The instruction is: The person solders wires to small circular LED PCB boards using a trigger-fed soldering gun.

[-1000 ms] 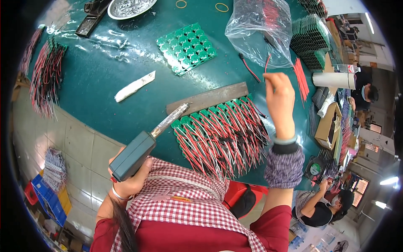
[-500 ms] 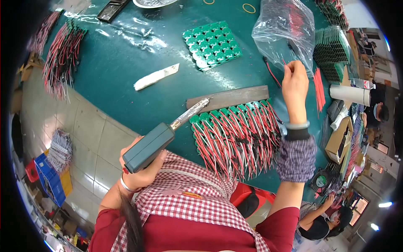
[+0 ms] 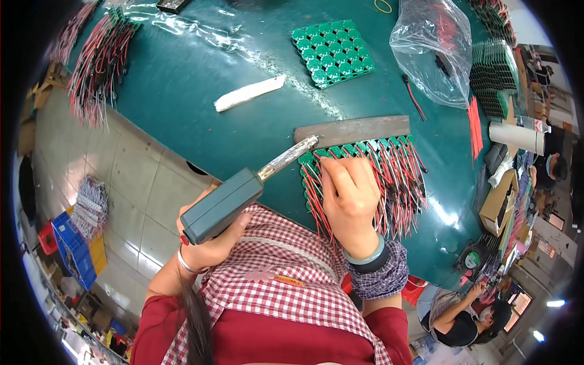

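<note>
My left hand (image 3: 220, 248) is wrapped round the dark green handle of a soldering gun (image 3: 224, 205). The gun's metal barrel slants up to the right, its tip by the left end of a grey bar (image 3: 353, 131). Below the bar lies a panel of round green circuit boards (image 3: 395, 146), with red, white and black wires (image 3: 398, 194) trailing toward me. Over the panel's left part, my right hand (image 3: 353, 198) is closed in a pinch. A bit of thin red wire shows at its fingertips, close to the top row of boards; the hand hides several wires beneath.
A bare green panel (image 3: 334, 55) and a white stick-like piece (image 3: 249, 93) lie farther back. At right are a clear plastic bag (image 3: 432, 52), red wires (image 3: 475, 131) and stacked boards (image 3: 491, 76). Wired bundles (image 3: 103, 67) hang over the left edge. A co-worker (image 3: 465, 316) sits lower right.
My right hand has come from the plastic bag down and left to the wired panel. The soldering gun stays in my left hand, tip near the bar; the whole view has shifted slightly.
</note>
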